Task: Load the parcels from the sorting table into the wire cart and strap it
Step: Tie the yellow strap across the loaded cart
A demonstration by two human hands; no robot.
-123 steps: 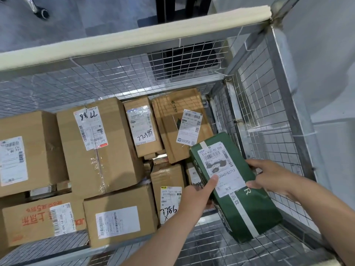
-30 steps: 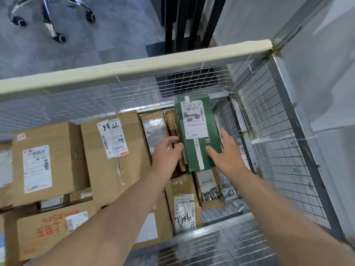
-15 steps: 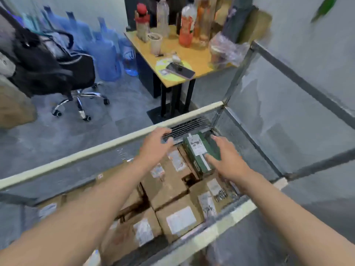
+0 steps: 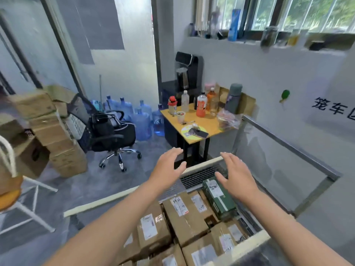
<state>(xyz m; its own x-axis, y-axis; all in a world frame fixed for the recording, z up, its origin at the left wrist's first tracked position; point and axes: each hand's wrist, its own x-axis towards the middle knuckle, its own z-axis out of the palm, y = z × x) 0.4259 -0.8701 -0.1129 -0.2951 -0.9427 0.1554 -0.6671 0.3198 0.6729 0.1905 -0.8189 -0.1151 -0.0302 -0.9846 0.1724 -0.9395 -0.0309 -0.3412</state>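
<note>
The wire cart (image 4: 197,174) stands below me, its top rail padded in cream foam. Several brown cardboard parcels (image 4: 184,214) with white labels fill it. A green parcel (image 4: 219,196) with a white label lies on top of them in the far right corner. My left hand (image 4: 168,166) hovers above the far rail with fingers spread, holding nothing. My right hand (image 4: 237,174) is raised just above the green parcel, fingers straight, not touching it.
A small yellow table (image 4: 199,123) with bottles and a phone stands just beyond the cart. A black office chair (image 4: 111,135), blue water jugs (image 4: 138,118) and stacked cartons (image 4: 57,143) fill the left. A white wall runs along the right.
Both hands set the green parcel onto the boxes in the far right corner, let go and lifted away. My view has swung up from the cart to the room.
</note>
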